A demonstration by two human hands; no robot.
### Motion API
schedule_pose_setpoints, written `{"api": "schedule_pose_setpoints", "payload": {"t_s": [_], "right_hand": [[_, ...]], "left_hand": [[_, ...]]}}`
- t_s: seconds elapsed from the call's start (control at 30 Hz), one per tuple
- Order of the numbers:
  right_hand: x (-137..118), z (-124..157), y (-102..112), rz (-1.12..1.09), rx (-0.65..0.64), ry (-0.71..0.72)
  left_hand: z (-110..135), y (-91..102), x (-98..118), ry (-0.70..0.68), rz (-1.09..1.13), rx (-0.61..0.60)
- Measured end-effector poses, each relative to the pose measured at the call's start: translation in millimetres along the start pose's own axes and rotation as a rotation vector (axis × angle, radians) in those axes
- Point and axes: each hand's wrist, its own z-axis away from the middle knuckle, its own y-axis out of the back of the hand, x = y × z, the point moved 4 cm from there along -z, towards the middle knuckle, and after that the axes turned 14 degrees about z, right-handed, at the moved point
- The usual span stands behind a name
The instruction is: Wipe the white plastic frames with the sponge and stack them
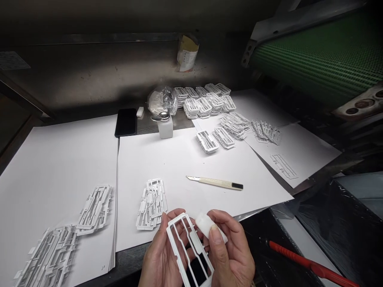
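My left hand [163,255] grips a white plastic frame [176,249] with long slots and thin inner bars, held tilted at the bottom middle of the head view. In my right hand [231,251] is a small white block [206,225], pinched under the thumb close to the frame's right edge. Whether the block touches the frame I cannot tell. Beyond both hands, a craft knife [220,183] with a cream handle lies on white paper, its blade pointing left. A small pile of similar frames [152,203] rests just left of my hands.
More white frames [49,255] lie at the lower left, and several stacks [206,103] stand at the back. A white cube [165,128] carries a spoon-like metal piece [163,116]. Nearby is a dark phone [125,122]. A green mesh conveyor [317,59] and red-handled tool [302,261] are right.
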Motion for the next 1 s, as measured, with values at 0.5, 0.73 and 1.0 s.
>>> {"api": "schedule_pose_setpoints", "payload": {"t_s": [0.5, 0.73, 1.0], "right_hand": [[-2.7, 0.8, 1.8, -0.065, 0.016, 0.002], [-5.8, 2.2, 0.7, -0.118, 0.030, -0.038], [-1.7, 2.8, 1.0, -0.106, 0.059, -0.051]], "left_hand": [[-0.8, 2.7, -1.6, 0.014, -0.007, 0.017], [2.0, -2.3, -1.7, 0.013, 0.003, 0.001], [1.0, 0.5, -1.9, 0.021, 0.026, -0.007]]}}
